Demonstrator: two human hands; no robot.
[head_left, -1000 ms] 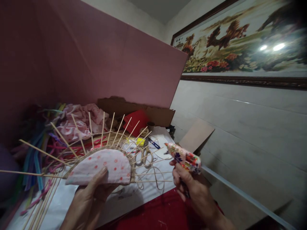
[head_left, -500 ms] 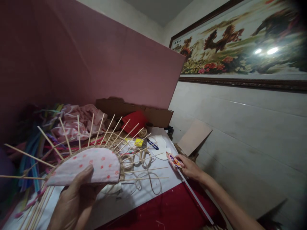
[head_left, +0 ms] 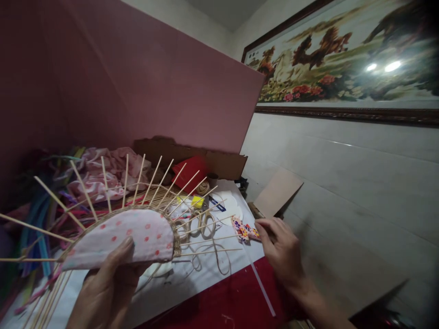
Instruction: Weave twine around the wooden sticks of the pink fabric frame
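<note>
My left hand (head_left: 109, 278) grips a half-round panel (head_left: 144, 233) by its straight lower edge, thumb on the front and fingers behind. White cloth with red dots covers it. Woven twine (head_left: 177, 244) edges its curve, and thin wooden sticks (head_left: 126, 180) fan outward from there. To the right, my right hand (head_left: 283, 251) pinches the right end of a small floral cloth bow (head_left: 243, 230) between thumb and fingers. A long white stick (head_left: 260, 283) slants down from beneath the bow, its upper end hidden. The bow is close to the tips of the panel's right-hand sticks.
Scissors (head_left: 207, 225), a utility knife (head_left: 217, 204), a twine ball (head_left: 203, 188) and loose twine (head_left: 224, 260) lie on the white sheet (head_left: 185, 292). Pink cloth (head_left: 103, 171) and coloured strips (head_left: 37, 237) pile up at left. Cardboard (head_left: 226, 165) stands behind; red cloth (head_left: 219, 304) covers the front.
My right hand has turned and now pinches the bow by its right end. The bow and white stick have shifted left. The panel has moved slightly left and up.
</note>
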